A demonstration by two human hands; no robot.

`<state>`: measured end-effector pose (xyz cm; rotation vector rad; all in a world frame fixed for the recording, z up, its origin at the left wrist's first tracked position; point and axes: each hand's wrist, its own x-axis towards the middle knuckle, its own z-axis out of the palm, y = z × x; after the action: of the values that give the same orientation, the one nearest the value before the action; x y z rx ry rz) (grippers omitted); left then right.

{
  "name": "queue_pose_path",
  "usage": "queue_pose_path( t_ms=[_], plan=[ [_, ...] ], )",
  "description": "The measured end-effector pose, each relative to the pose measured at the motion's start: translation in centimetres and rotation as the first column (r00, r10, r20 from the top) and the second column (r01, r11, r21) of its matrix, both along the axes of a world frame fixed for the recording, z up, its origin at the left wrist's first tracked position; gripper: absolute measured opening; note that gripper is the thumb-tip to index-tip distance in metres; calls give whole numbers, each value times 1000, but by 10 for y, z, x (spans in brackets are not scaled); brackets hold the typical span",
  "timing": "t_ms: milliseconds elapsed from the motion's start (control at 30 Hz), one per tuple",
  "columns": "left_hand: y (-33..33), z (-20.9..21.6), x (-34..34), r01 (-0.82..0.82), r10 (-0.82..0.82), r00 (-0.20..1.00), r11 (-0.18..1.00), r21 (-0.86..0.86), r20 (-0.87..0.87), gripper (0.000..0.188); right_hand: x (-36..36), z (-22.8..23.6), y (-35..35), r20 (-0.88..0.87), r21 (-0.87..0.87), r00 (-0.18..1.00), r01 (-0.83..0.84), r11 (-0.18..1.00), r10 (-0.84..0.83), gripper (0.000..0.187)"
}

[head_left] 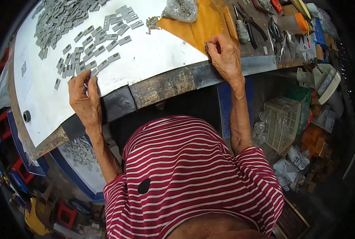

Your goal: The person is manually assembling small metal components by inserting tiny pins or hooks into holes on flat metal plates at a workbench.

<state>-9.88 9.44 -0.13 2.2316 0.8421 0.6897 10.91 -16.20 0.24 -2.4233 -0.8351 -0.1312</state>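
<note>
The small rectangular pieces [125, 40] are grey, the flat sheet [153, 59] white, the creased sheet [199, 30] amber-orange, the plier handles [259, 32] black, the tray rim [72, 178] blue, and the shirt [193, 163] crimson with white stripes.

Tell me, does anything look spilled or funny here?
Maybe the tiny metal bits: they lie loose on the white sheet beside the plastic bag, looking spilled, though perhaps poured out deliberately. A black ring sits oddly alone near the sheet's left edge.
</note>
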Motion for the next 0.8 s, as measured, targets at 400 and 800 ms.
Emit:
queue_pose_path(
  t_ms=[400,800],
  plan=[
    [-2,-2,-3,-35,41,995,997,-69,86,17,-2,8,1,-132,56,991,19,998,-11,11],
    [3,14,3,26,-22,985,1000,-17,173,14,7,6,4,46,-19,997,-56,998,57,10]
  ],
)
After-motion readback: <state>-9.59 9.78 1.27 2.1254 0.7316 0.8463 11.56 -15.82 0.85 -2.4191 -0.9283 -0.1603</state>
